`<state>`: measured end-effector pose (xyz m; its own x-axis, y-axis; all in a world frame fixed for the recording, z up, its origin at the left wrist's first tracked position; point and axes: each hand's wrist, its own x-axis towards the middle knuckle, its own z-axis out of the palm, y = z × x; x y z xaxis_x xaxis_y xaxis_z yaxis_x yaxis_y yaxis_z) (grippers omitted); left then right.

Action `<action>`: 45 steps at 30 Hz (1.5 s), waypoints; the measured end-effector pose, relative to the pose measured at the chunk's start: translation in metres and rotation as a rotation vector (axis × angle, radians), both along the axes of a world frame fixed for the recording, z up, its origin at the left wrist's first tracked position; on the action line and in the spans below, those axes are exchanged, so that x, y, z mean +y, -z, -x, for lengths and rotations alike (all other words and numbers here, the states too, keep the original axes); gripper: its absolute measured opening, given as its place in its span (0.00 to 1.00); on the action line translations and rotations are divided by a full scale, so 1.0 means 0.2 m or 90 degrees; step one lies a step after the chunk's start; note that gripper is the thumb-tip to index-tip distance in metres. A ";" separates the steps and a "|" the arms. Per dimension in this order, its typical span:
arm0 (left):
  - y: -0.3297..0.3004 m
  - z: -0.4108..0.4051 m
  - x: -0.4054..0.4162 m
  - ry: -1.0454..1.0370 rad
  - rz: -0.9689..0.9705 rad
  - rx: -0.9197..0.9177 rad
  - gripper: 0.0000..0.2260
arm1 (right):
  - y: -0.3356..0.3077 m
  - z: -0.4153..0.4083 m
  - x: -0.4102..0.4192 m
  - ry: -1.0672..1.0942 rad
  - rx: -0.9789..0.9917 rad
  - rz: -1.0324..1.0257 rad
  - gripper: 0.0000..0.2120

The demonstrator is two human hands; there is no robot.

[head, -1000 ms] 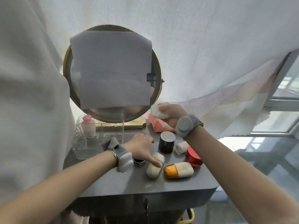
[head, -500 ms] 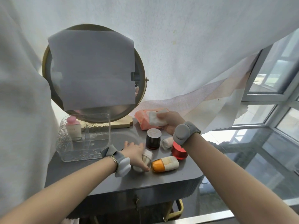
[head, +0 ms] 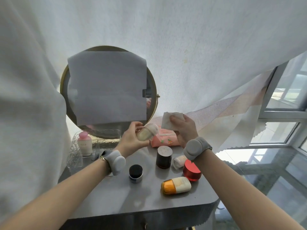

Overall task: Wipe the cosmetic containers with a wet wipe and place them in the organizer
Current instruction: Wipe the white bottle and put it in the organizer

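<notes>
Head view, item one: small cream bottle with clear cap, lifted above the grey table, in front of the mirror. My left hand has its fingers curled round the body. I judge it light, rigid and smooth, likely slippery once wet, so best held round the body, not the cap.

Item two: wet wipe, soft and limp, pinched in my right hand, just beside the bottle.

Item three: clear organizer, left, holding one pink bottle.

No lettering on any container or pack is legible.
</notes>
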<state>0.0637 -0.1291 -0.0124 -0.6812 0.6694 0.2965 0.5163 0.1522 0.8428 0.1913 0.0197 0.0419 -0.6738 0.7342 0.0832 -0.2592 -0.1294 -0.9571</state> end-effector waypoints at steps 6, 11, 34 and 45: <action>-0.24 0.03 -0.09 0.028 -0.127 0.097 0.36 | -0.15 0.09 -0.21 -0.134 0.130 -0.153 0.04; -0.35 0.06 -0.13 -0.035 -0.148 0.122 0.37 | -0.22 0.27 -0.39 -0.008 -0.015 -0.492 0.09; -0.39 0.17 -0.19 -0.055 -0.219 0.159 0.36 | -0.23 0.36 -0.27 -0.083 0.095 -0.358 0.14; -0.40 0.16 -0.19 -0.011 -0.270 0.062 0.34 | -0.25 0.39 -0.28 -0.005 0.178 -0.437 0.04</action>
